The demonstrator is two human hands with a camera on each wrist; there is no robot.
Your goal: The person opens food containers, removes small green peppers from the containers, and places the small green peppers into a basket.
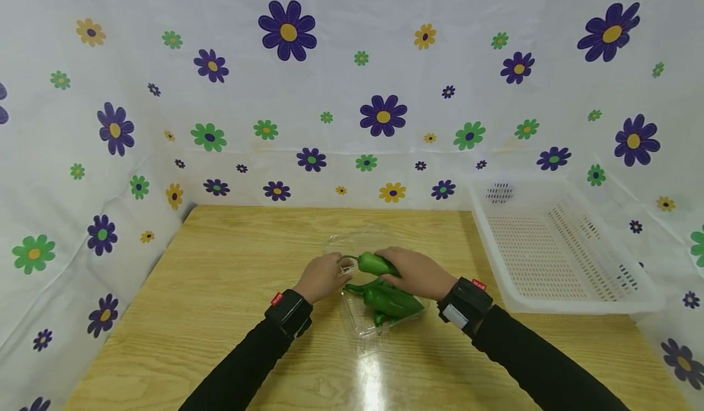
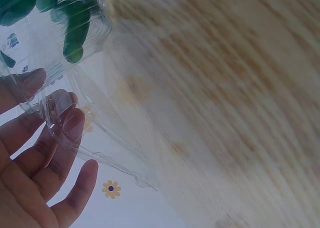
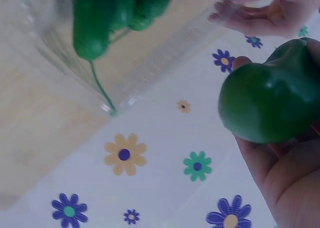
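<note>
Near the middle of the table, my right hand (image 1: 416, 272) holds a green pepper (image 1: 373, 263) above a clear plastic clamshell box (image 1: 360, 333). The stem of that pepper points towards my left hand (image 1: 319, 278). In the right wrist view the rounded end of the held pepper (image 3: 270, 105) faces the camera, with fingers curled round it. My left hand pinches the box's rim (image 2: 52, 120) between thumb and fingers. Several more green peppers (image 1: 393, 301) lie inside the box. Its transparent lid (image 1: 357, 237) is folded back on the far side.
A white perforated plastic basket (image 1: 500, 276) stands at the table's right side. The wooden table (image 1: 236, 258) meets a white flower-print cloth (image 1: 330, 81) at the back and sides.
</note>
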